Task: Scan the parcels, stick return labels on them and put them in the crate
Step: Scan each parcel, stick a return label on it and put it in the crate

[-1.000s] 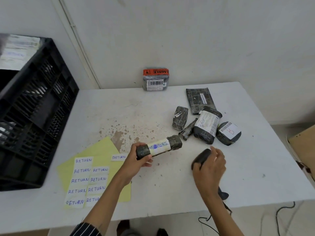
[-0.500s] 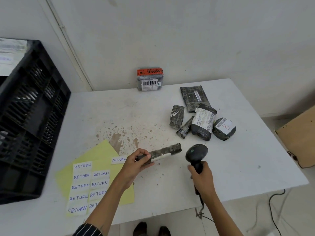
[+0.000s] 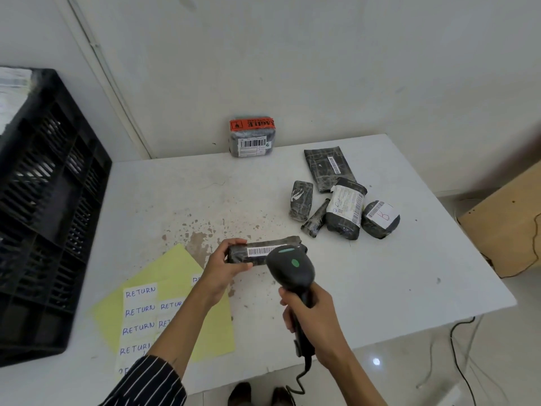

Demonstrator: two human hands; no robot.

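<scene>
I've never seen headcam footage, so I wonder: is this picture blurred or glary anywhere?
Head view, left edge: the crate is smeared; head view, centre: the parcel barcode and RETURN labels are legible; head view, lower right: one glare spot on the floor; lighting soft, shadows faint.

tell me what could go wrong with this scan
1. The scanner head sits close over the long parcel and seems to hide the end of its barcode, so the read may fail.
2. The left hand grips only one end, so the parcel could tip or slip.
3. The scanner's cable dangles near the shoes and might snag.
</scene>
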